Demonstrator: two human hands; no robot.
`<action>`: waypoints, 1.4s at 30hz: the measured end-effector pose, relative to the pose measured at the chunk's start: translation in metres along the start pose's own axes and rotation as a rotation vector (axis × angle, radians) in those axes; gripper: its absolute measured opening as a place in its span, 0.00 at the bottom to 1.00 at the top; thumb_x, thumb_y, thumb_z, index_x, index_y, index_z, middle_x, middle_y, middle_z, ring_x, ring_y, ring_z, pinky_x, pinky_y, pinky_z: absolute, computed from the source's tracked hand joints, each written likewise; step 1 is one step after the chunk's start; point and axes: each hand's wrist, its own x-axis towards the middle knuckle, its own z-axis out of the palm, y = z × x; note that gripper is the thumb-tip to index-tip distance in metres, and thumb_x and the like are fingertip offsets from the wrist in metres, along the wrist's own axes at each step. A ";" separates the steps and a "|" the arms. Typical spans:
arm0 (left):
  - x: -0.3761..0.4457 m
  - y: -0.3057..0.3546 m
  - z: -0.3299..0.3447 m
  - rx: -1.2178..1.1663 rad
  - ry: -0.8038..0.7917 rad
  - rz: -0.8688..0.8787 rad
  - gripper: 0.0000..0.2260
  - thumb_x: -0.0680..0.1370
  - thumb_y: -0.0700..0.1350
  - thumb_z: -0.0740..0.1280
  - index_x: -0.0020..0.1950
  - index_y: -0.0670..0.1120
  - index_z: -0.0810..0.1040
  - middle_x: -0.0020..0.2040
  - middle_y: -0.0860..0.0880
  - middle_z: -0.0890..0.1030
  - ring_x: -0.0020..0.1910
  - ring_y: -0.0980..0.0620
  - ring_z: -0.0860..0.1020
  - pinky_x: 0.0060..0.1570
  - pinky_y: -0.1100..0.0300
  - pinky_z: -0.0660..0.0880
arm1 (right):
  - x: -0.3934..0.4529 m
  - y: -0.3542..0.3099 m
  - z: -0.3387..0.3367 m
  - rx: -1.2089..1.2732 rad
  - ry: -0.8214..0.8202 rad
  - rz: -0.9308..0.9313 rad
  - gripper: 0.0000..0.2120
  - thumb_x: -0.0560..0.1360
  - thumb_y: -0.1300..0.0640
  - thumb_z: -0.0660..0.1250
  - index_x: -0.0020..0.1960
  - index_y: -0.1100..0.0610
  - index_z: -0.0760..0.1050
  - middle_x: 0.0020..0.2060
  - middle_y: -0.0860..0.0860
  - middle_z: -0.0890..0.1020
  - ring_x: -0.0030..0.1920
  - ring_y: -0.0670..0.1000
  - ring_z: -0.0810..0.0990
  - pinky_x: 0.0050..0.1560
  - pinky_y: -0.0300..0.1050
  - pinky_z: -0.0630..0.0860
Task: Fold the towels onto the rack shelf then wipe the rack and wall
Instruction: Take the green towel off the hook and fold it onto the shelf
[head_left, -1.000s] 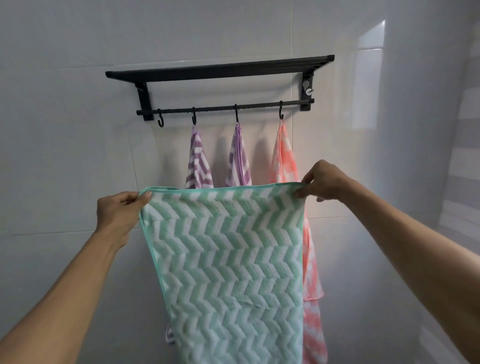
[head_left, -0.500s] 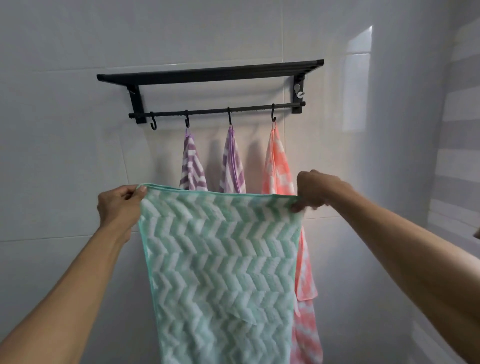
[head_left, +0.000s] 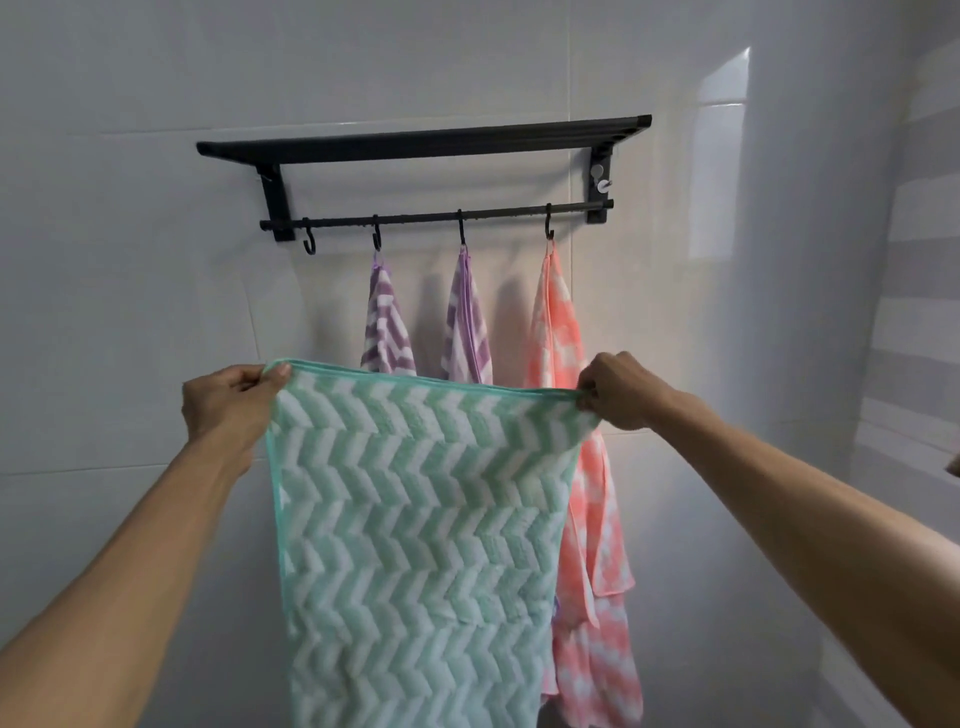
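I hold a green-and-white chevron towel (head_left: 421, 519) stretched flat in front of me, below the rack. My left hand (head_left: 228, 405) pinches its top left corner and my right hand (head_left: 618, 389) pinches its top right corner. The black wall rack (head_left: 426, 140) has a shelf on top and a rail with hooks under it. Two purple striped towels (head_left: 387, 322) (head_left: 467, 322) and a pink towel (head_left: 558, 322) hang from three hooks, their lower parts partly hidden behind the green towel. The leftmost hook (head_left: 309, 243) is bare.
White tiled wall (head_left: 130, 260) behind the rack. A side wall with grey and white stripes (head_left: 914, 260) stands at the right.
The rack and hanging towels have shifted a little in the view between frames. Both hands keep their hold on the green towel's top corners, still stretched wide.
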 end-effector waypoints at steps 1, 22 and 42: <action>-0.001 0.000 0.000 0.007 -0.005 -0.008 0.09 0.71 0.48 0.79 0.43 0.45 0.84 0.43 0.43 0.85 0.41 0.49 0.81 0.54 0.48 0.82 | 0.001 -0.001 0.000 0.000 0.022 0.011 0.08 0.79 0.60 0.66 0.52 0.59 0.84 0.42 0.55 0.81 0.47 0.60 0.79 0.43 0.44 0.69; -0.005 -0.007 -0.005 0.062 0.091 -0.088 0.12 0.71 0.51 0.79 0.36 0.47 0.80 0.43 0.43 0.83 0.40 0.49 0.79 0.53 0.44 0.82 | 0.004 0.002 -0.003 0.254 0.051 0.017 0.15 0.79 0.53 0.68 0.40 0.62 0.83 0.31 0.54 0.85 0.21 0.41 0.74 0.28 0.30 0.70; -0.042 -0.095 -0.015 0.082 -0.345 -0.628 0.09 0.79 0.33 0.64 0.54 0.30 0.80 0.50 0.31 0.83 0.38 0.39 0.84 0.39 0.44 0.83 | -0.048 0.014 0.082 1.088 -0.330 0.497 0.22 0.75 0.47 0.73 0.57 0.66 0.80 0.46 0.58 0.87 0.42 0.55 0.86 0.41 0.51 0.83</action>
